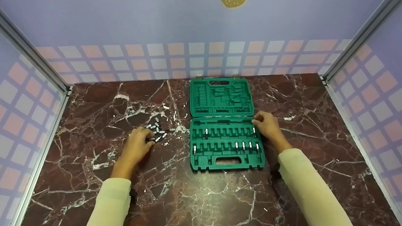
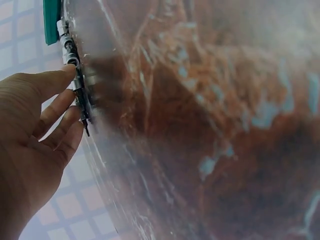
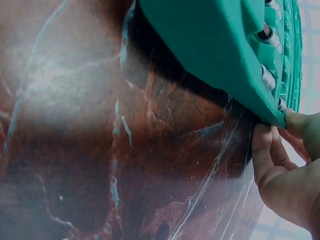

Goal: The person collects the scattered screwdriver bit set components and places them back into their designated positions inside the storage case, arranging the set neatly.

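Observation:
An opened green plastic tool case (image 1: 226,121) lies flat, lid to the back. Several silver-and-black bit sockets (image 1: 243,145) stand in slots of its front half; many other slots are bare. At the case's right side, my right hand (image 1: 267,124) grips the edge near the hinge, thumb on top and fingers against the outer wall in the right wrist view. To the left of the case is a loose pile of bit sockets (image 1: 158,129). My left hand (image 1: 140,143) reaches into this pile, thumb and fingertips against the pieces and apart from each other in the left wrist view.
A dark red marbled tabletop (image 1: 178,198) carries everything. Purple panels with a checkered band enclose it at the back (image 1: 168,27), left and right, with metal corner posts between them. The lid (image 1: 221,97) has moulded recesses and lies close to the back panel.

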Motion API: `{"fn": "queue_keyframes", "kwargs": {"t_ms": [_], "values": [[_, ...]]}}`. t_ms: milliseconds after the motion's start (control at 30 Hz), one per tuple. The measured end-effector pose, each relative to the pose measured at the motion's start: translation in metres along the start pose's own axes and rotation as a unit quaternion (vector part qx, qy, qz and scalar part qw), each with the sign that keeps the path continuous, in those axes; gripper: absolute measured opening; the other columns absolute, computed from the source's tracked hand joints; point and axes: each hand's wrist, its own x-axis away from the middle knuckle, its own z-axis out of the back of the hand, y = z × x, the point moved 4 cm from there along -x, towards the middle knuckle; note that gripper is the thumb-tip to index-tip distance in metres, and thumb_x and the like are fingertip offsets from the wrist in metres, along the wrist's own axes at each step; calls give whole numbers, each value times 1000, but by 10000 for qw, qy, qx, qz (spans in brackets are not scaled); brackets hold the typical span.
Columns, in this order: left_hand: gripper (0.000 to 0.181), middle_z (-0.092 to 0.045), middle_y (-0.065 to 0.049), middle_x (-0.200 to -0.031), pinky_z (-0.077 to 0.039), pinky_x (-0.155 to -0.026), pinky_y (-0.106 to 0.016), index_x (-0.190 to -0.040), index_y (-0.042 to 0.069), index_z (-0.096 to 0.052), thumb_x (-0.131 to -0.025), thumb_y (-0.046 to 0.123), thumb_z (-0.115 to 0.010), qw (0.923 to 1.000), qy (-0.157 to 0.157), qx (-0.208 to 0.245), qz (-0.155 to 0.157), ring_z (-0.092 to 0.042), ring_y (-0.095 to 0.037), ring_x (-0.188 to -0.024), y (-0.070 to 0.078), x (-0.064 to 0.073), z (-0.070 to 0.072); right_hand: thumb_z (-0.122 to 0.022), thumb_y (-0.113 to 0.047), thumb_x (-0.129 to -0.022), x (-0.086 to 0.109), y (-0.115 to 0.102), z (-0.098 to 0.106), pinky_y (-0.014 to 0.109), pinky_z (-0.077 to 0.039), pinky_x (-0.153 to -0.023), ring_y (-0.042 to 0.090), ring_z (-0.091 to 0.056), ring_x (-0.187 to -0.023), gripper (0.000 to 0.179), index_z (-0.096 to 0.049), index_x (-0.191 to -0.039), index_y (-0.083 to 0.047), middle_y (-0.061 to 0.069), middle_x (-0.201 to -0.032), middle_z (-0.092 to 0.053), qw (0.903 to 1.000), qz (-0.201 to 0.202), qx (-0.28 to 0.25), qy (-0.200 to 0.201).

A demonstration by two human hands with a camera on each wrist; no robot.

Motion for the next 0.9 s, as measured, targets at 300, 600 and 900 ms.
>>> {"fn": "queue_keyframes", "kwargs": {"t_ms": [300, 600, 900], "values": [[14, -64, -19, -99, -50, -95, -56, -97, -3, -70, -84, -5, -77, 9991, 260, -83, -339, -60, -43, -101, 0, -2, -6, -64, -15, -102, 1, 0, 0, 52, -53, -86, 37, -64, -97, 20, -68, -115, 0, 24, -111, -70, 10000, -17, -32, -34], [11, -62, -19, -95, -50, -95, -57, -93, -3, -68, -85, -6, -74, 9986, 359, 1, -393, -61, -44, -99, -3, -2, -6, -65, -15, -102, 1, -1, 0, 53, -52, -87, 37, -64, -98, 21, -68, -115, 0, 23, -110, -70, 10000, -27, -1, -22], [12, -65, -20, -99, -53, -92, -54, -101, -3, -67, -90, -4, -72, 9991, 379, 171, -80, -63, -40, -97, 1, 0, 2, -64, -16, -103, 0, 0, 1, 53, -53, -89, 38, -65, -101, 21, -67, -115, 1, 24, -113, -70, 10000, -38, -27, -50]]}}
